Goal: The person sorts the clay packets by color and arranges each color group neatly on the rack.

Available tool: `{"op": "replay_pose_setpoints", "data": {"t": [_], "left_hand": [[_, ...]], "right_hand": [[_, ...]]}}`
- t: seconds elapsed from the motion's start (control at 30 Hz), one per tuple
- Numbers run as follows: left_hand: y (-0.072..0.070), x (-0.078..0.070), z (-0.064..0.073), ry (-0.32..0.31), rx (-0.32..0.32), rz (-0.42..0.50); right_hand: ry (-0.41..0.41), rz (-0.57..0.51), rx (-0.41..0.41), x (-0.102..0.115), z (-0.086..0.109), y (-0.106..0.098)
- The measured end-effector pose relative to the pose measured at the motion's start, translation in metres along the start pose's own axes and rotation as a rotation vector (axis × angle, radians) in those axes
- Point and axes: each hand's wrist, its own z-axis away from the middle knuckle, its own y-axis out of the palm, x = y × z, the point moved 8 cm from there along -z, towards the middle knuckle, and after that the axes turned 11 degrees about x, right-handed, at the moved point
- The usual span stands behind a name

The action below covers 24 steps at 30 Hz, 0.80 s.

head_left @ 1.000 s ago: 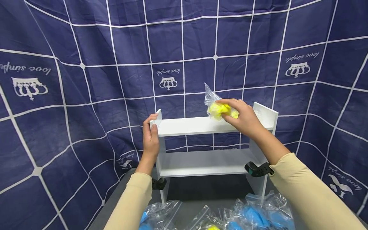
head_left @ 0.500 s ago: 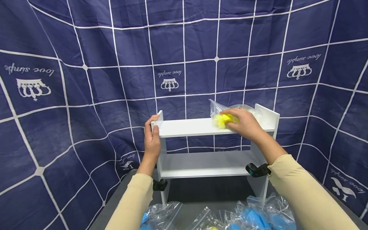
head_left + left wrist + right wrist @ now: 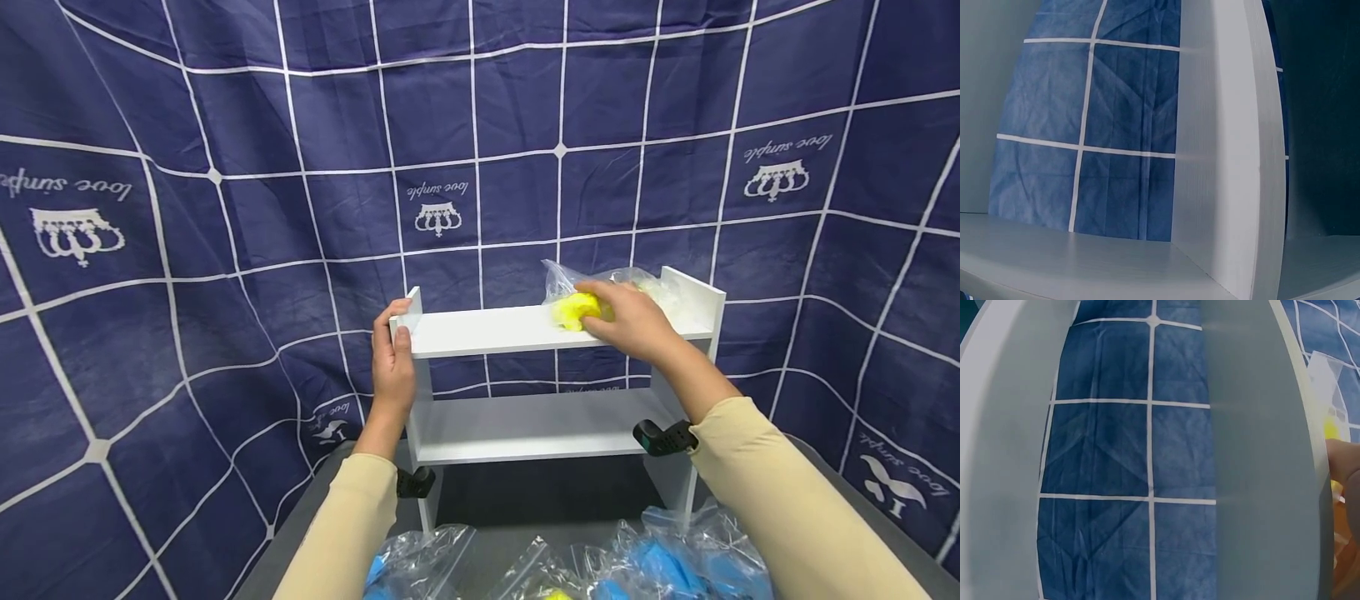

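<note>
A white two-tier shelf (image 3: 487, 329) stands in the middle of the head view. My left hand (image 3: 393, 358) grips the upper end of its left side panel, thumb in front. On the top board, right of centre, my right hand (image 3: 633, 321) holds a clear plastic bag (image 3: 558, 282) with a bright yellow lump (image 3: 575, 311) inside; fingers and palm hide part of it. Behind that hand, another clear bag (image 3: 663, 293) with pale contents lies against the right end panel. The right wrist view catches the hand (image 3: 1346, 487) at its edge. Only boards and cloth show in the left wrist view.
Several clear zip bags (image 3: 667, 567) with blue contents lie on the dark grey table (image 3: 540, 508) in front of the shelf, one bag showing yellow (image 3: 557, 594). A lower board (image 3: 532, 425) spans the side panels. Blue gridded cloth (image 3: 517, 200) hangs behind and at both sides.
My right hand has lowered the bag with the yellow lump from above the top board down onto it. The left hand keeps its grip on the side panel.
</note>
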Motion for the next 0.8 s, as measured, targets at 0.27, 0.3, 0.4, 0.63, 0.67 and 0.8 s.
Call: {"op": "replay_pose_setpoints", "data": {"t": [0.27,0.3,0.4,0.63,0.67,0.8], "left_hand": [[-0.001,-0.002,0.000,-0.016,-0.002,-0.029],[-0.001,-0.002,0.000,-0.013,-0.005,-0.033],[-0.003,-0.003,0.001,-0.006,-0.010,-0.042],[-0.004,0.001,0.001,-0.008,-0.010,-0.029],[-0.004,0.002,0.001,-0.009,-0.013,-0.029],[-0.003,-0.001,0.001,-0.008,-0.016,-0.015]], "right_hand": [[-0.039,-0.059,-0.140,0.003,0.008,-0.007],[-0.053,-0.067,-0.166,0.004,0.010,-0.008],[-0.108,-0.100,-0.248,0.007,0.014,-0.012],[-0.257,-0.216,-0.437,0.020,0.041,-0.010],[-0.270,-0.231,-0.453,0.022,0.046,-0.008],[-0.322,-0.248,-0.463,0.034,0.063,0.000]]}}
